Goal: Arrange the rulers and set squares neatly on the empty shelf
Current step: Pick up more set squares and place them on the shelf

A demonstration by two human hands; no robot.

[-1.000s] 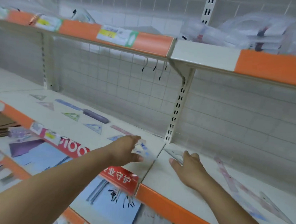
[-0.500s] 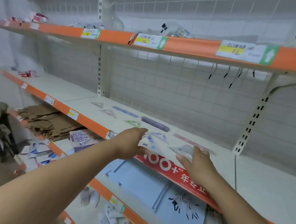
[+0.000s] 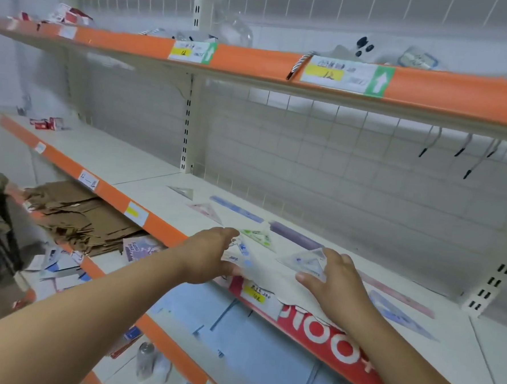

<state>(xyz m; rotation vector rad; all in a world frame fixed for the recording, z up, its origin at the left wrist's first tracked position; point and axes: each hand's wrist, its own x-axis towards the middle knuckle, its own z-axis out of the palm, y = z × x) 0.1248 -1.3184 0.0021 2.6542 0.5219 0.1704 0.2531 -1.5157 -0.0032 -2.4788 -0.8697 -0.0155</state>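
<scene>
On the white middle shelf (image 3: 147, 167) lie a clear set square (image 3: 182, 192), a pink set square (image 3: 205, 211), a blue ruler (image 3: 236, 208), a purple ruler (image 3: 294, 234) and a green set square (image 3: 257, 236). Further right lie a pink ruler (image 3: 394, 292) and a blue set square (image 3: 399, 316). My left hand (image 3: 209, 256) pinches a clear set square with blue print (image 3: 244, 255) just above the shelf front. My right hand (image 3: 337, 281) grips another clear set square (image 3: 309, 260) between thumb and fingers, beside the first.
The upper shelf (image 3: 254, 61) with price labels overhangs closely. Wire hooks (image 3: 468, 157) hang from the grid back wall. A pile of flattened brown cardboard (image 3: 76, 213) and printed sheets fill the lower shelf. Small red boxes (image 3: 47, 123) sit far left.
The view has swung left along the shelf. Both hands moved left with it, each carrying a clear set square, and now hover near the green set square and the purple ruler.
</scene>
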